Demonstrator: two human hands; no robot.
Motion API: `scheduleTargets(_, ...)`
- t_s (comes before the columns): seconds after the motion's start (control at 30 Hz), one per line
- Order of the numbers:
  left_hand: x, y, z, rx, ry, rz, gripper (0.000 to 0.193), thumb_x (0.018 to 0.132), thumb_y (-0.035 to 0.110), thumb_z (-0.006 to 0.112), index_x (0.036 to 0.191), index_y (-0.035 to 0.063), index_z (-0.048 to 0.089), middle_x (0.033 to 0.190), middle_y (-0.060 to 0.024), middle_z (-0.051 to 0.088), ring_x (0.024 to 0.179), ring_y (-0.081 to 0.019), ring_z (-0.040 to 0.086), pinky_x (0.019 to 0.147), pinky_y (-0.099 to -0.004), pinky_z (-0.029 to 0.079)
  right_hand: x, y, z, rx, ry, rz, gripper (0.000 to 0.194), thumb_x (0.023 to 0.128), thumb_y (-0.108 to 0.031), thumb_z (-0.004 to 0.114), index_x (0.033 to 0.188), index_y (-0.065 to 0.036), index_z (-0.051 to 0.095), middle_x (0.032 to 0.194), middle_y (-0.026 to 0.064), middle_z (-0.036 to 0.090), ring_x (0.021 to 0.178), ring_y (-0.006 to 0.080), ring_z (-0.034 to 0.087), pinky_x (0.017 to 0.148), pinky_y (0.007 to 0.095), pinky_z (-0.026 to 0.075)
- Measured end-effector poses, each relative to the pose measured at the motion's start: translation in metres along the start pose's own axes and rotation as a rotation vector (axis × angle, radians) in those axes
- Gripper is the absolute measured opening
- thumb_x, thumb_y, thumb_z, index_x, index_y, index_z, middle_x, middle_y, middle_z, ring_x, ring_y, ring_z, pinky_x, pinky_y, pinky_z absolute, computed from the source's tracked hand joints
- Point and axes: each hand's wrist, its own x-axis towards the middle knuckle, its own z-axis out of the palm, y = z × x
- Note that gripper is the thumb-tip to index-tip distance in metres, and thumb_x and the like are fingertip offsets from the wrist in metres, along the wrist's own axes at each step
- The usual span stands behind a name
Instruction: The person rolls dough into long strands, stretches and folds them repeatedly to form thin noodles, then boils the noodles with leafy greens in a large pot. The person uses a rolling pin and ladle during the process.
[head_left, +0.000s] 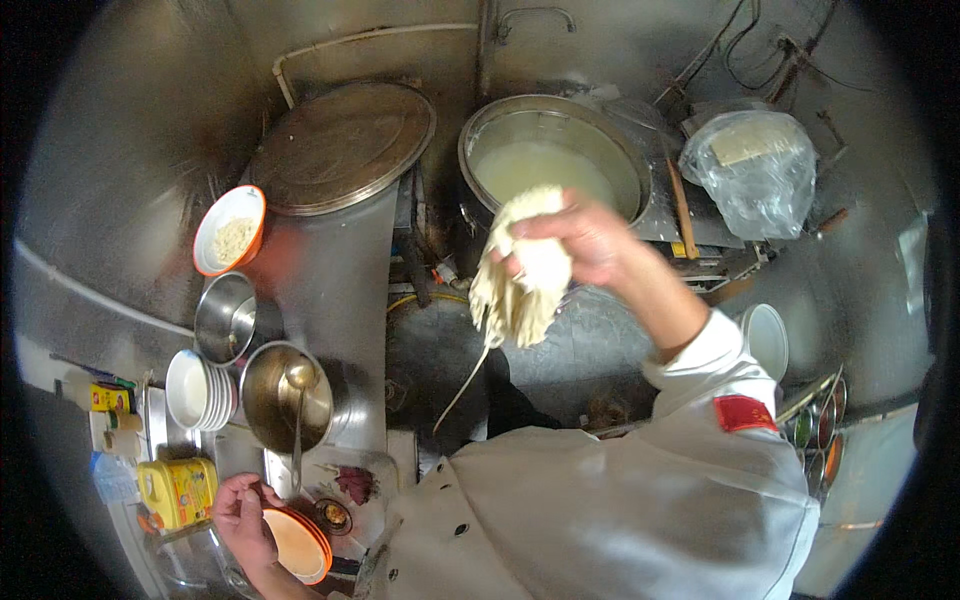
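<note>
My right hand (581, 236) grips a bunch of pale fresh noodles (525, 300), raised over the near rim of a large metal pot (480, 124). One long strand trails from the bunch down to the left. Cloudy, pale liquid (540, 165) fills part of the pot. At the lower left, my left hand (251, 521) is beside a small stack of orange-rimmed bowls (296, 547), its fingers bent near their upper edge. Whether it touches the bowls is unclear. A white sleeve covers my right upper arm.
A round metal lid (345, 146) lies left of the pot. On the left counter are a bowl of pale food (232, 232), a steel pot (225, 319), a ladle in another pot (281, 420), white bowls (187, 390) and a yellow jug (180, 491). A plastic bag (757, 180) sits right.
</note>
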Motion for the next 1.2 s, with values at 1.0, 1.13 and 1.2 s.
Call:
scheduleTargets(1.0,0.365,0.005,0.393,0.067,-0.953,-0.04,0.025,0.086,0.001,0.053,0.111,-0.0003,0.055,0.086,-0.0076,0.062,0.081,-0.015,0.061,0.077,-0.0302,0.051,-0.175,-0.211,-0.215,-0.219,0.921,-0.736,0.04,0.09,-0.012,0.049,0.124,0.007,0.041,0.114,0.0215,0.054,0.092,0.0248,0.06,0.08,0.0324,0.052)
scheduleTargets(1.13,0.338,0.009,0.481,0.124,-1.035,-0.024,0.024,0.086,0.002,0.053,0.11,-0.0001,0.055,0.087,-0.0077,0.062,0.081,-0.0156,0.061,0.077,-0.0302,0.052,-0.263,-0.193,-0.234,-0.319,1.0,-0.757,0.042,0.092,-0.019,0.045,0.125,0.006,0.04,0.11,0.0196,0.056,0.086,0.0202,0.058,0.077,0.0319,0.051)
scheduleTargets(1.2,0.311,0.011,0.54,0.074,-1.157,-0.016,0.024,0.086,0.003,0.054,0.11,0.0004,0.055,0.087,-0.0076,0.062,0.081,-0.0154,0.061,0.076,-0.0298,0.051,-0.3,-0.188,-0.24,-0.315,1.096,-0.76,0.046,0.091,-0.023,0.044,0.127,0.006,0.039,0.111,0.0186,0.056,0.087,0.0196,0.058,0.078,0.0331,0.05)
